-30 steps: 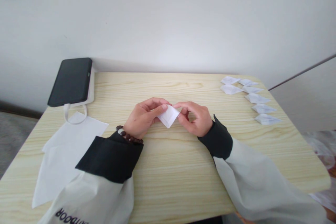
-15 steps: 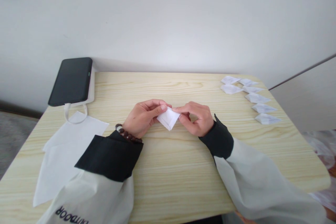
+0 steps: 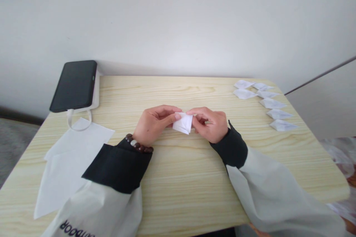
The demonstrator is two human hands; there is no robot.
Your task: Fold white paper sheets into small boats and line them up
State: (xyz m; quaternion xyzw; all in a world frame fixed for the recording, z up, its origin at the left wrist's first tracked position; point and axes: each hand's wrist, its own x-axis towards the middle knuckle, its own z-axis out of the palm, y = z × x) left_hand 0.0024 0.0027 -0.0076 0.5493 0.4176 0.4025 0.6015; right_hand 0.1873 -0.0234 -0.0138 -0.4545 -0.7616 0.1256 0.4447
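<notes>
A small folded white paper piece [image 3: 183, 123] is pinched between my two hands just above the middle of the wooden table [image 3: 180, 177]. My left hand [image 3: 154, 124] grips its left side with thumb and fingers closed; a bead bracelet sits on that wrist. My right hand [image 3: 211, 125] pinches the paper's right side, fingers curled. Both sleeves are black at the cuff and white above.
Several folded white paper pieces [image 3: 268, 103] lie in rows at the table's far right. White paper sheets [image 3: 66, 163] lie at the left under my left sleeve. A black phone [image 3: 75, 85] rests on a white stand at the far left corner. A wall runs behind.
The paper piece has been folded smaller and tilted; its lower point no longer hangs down. Both hands stay in nearly the same place, fingertips closer together.
</notes>
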